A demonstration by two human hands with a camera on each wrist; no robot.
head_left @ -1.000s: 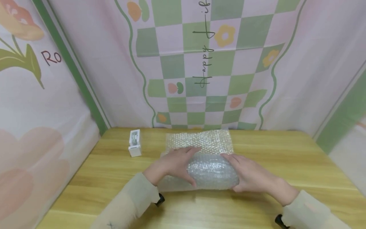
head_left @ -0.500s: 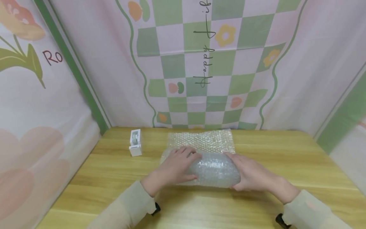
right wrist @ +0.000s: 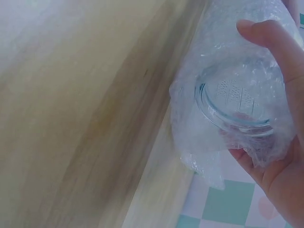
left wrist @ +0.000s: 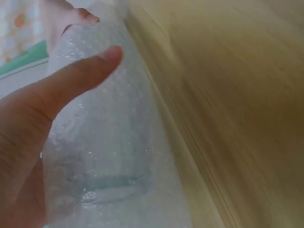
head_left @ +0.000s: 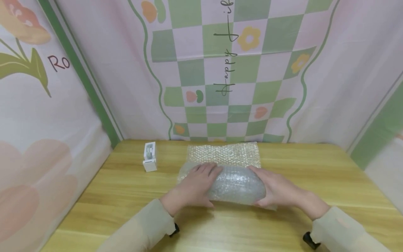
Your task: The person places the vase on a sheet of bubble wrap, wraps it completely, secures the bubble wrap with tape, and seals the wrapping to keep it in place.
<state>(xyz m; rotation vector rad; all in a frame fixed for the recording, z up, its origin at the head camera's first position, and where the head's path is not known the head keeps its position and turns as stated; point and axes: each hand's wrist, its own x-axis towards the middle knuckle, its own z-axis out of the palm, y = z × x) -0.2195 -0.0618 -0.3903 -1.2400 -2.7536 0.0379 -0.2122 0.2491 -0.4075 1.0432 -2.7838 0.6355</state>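
Gap between white box (head_left: 149, 157) and bubble-wrapped bundle (head_left: 237, 184), free tabletop (head_left: 318, 171) far right, patterned curtain (head_left: 217, 66) closing the back

The right hand (right wrist: 297, 102) grips the bubble wrap (right wrist: 187, 114), thumb (right wrist: 268, 35) laid along one side, fingers (right wrist: 244, 161) against the other. A glass (right wrist: 237, 97) is visible through the wrap; its round end bears raised marks. The bare desk surface (right wrist: 90, 118) fills the left side. A checked cloth (right wrist: 228, 202) appears at lower right, partly overlapped by a loose wrap edge.

Printed fabric hangings (head_left: 217, 70) around three sides of a wood-grain table (head_left: 302, 164) make this a curtained booth.
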